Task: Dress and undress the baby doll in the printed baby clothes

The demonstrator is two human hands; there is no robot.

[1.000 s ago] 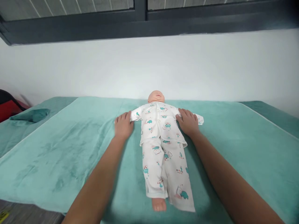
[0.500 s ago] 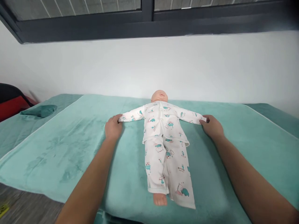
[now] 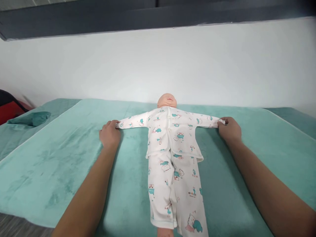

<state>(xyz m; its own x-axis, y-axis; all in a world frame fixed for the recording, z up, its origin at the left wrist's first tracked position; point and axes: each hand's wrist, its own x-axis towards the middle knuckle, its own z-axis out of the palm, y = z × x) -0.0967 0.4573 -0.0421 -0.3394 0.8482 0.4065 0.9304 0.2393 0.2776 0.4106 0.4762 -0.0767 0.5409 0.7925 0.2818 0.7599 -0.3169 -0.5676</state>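
Observation:
A baby doll (image 3: 167, 99) lies on its back on a teal towel (image 3: 61, 154), head towards the wall. It wears a white printed top (image 3: 170, 130) and matching trousers (image 3: 172, 187). Both sleeves are stretched straight out sideways. My left hand (image 3: 108, 135) is closed on the cuff of the sleeve on the left. My right hand (image 3: 229, 130) is closed on the cuff of the sleeve on the right. One bare foot shows at the bottom edge of the view.
A white wall rises right behind the doll's head, with a dark window frame (image 3: 148, 16) above. A folded dark green cloth (image 3: 29, 119) lies at the far left, beside a red and black object (image 3: 7, 110). The towel's front edge runs along the lower left.
My hands have slid outward from the doll's chest to the sleeve ends and pulled both sleeves straight. The view has moved closer and tilted down.

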